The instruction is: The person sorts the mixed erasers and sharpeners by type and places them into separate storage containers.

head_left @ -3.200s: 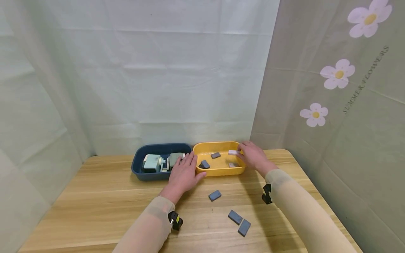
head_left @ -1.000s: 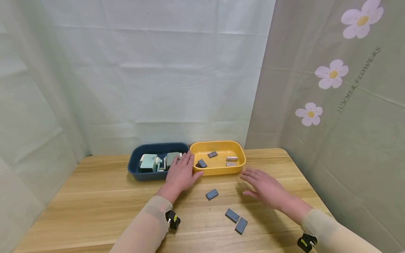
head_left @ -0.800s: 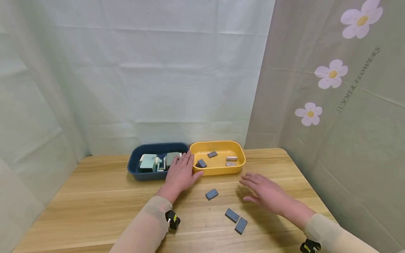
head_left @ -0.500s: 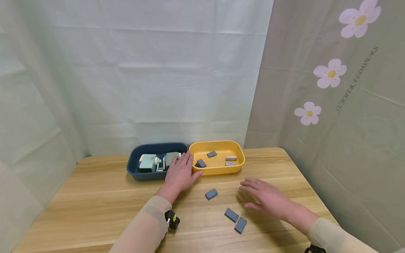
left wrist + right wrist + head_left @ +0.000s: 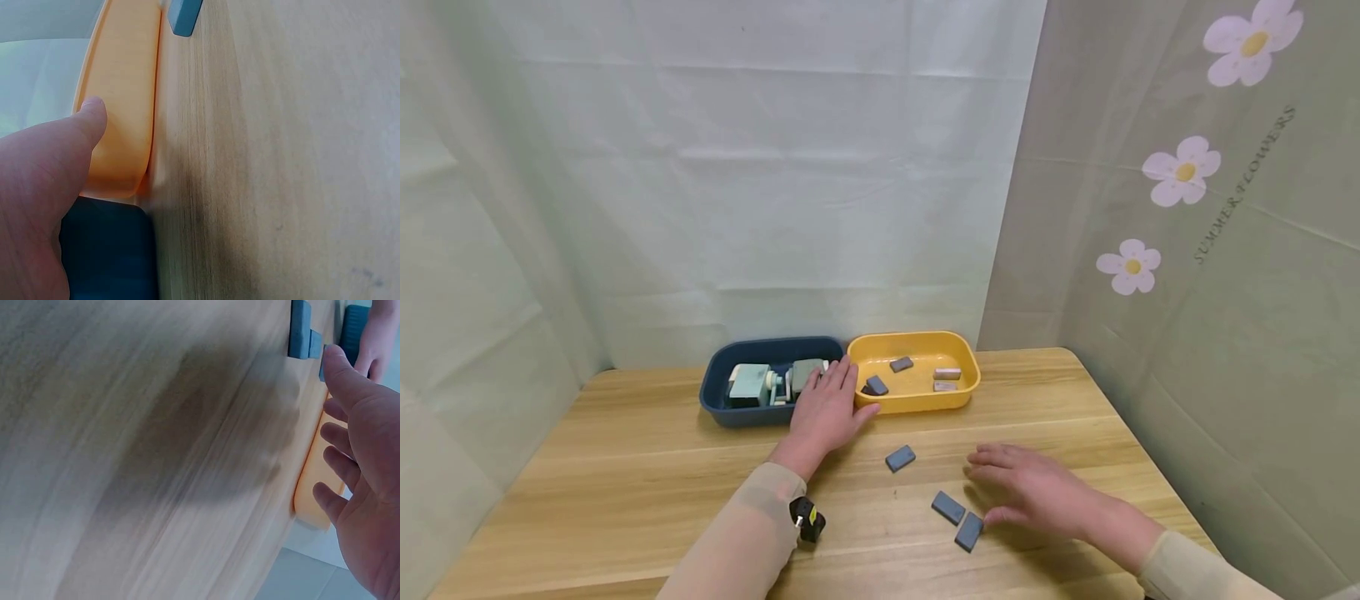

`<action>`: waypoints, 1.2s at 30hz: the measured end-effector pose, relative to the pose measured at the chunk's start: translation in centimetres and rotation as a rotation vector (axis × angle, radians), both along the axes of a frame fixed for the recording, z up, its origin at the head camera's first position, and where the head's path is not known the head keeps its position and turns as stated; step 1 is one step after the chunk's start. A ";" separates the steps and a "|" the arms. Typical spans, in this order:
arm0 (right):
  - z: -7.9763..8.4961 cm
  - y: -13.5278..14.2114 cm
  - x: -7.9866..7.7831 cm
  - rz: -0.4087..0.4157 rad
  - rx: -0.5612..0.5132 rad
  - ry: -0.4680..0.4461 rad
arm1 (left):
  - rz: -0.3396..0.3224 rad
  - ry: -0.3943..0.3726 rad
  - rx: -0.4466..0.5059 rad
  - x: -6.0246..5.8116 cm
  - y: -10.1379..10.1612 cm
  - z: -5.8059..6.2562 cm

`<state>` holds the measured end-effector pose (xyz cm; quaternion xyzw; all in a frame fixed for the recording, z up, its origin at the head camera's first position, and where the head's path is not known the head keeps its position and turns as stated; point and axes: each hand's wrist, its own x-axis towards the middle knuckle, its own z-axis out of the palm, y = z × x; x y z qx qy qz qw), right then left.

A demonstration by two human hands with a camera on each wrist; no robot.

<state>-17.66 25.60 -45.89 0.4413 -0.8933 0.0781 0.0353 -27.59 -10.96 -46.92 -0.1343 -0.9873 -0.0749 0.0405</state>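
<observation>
My left hand point(image 5: 827, 412) lies with straight fingers over the place where the navy tray point(image 5: 718, 411) and the yellow tray point(image 5: 925, 403) meet. Its thumb point(image 5: 94, 115) extends along the yellow tray's outer wall in the left wrist view. My right hand point(image 5: 1037, 492) hovers over the table, fingers loosely spread and holding nothing. Its thumb is close to two slate-grey rectangular blocks, one point(image 5: 948, 507) almost touching the other point(image 5: 969, 532). A third grey block point(image 5: 900, 457) lies nearer the trays. Inside the yellow tray are two pale blocks point(image 5: 947, 373) and several grey ones point(image 5: 901, 364).
The navy tray holds a mint-green boxy object point(image 5: 750, 383) and a grey-green one point(image 5: 807, 372), partly covered by my left fingers. Both trays stand at the back edge of the wooden table point(image 5: 625, 483), against a pale curtain point(image 5: 790, 208). A flower-printed curtain point(image 5: 1150, 375) borders the right side.
My right hand has let go of a pale block, which lies in the yellow tray, and has moved back toward me near the loose grey blocks. My left hand stays at the trays.
</observation>
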 end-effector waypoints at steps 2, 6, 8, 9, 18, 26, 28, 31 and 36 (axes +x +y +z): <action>0.0 0.0 0.2 0.005 -0.002 -0.008 | 0.001 0.001 -0.001 -0.1 0.0 0.0; -0.1 0.0 0.3 0.029 -0.007 -0.003 | 0.006 -0.001 -0.008 -0.2 0.0 0.0; -0.2 0.0 0.4 0.045 -0.009 -0.003 | 0.009 -0.003 -0.011 -0.2 -0.1 -0.1; -0.3 0.0 0.4 0.054 -0.012 -0.006 | 0.009 -0.004 -0.014 -0.3 -0.1 -0.1; -0.8 0.0 0.6 0.083 0.003 -0.065 | 0.006 0.006 -0.018 -0.4 -0.2 -0.2; -1.2 -0.2 0.6 0.087 -0.003 -0.080 | 0.007 -0.014 -0.016 -0.5 -0.2 -0.3; -1.2 -0.3 0.7 0.086 -0.006 -0.090 | 0.007 -0.019 -0.013 -0.5 -0.2 -0.3; -1.2 -0.4 0.7 0.087 -0.011 -0.096 | 0.008 -0.024 -0.012 -0.5 -0.2 -0.4; -1.4 -0.6 0.8 0.088 -0.018 -0.095 | 0.007 -0.028 -0.013 -0.5 -0.1 -0.4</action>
